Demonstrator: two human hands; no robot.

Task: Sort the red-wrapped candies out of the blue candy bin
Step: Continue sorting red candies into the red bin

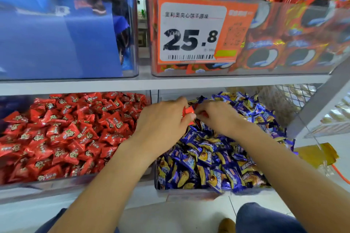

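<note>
On the shop shelf, our left hand [162, 119] gripped red-wrapped candies [187, 110] over the clear blue-candy bin [189, 192]; our right hand [214, 115] pinched another. Next: transfer left.

A white upper shelf [189, 81] carries two clear bins [284, 70] side by side. Below it, a red candy bin [56, 185] sits beside the blue candy bin [189, 192].
</note>
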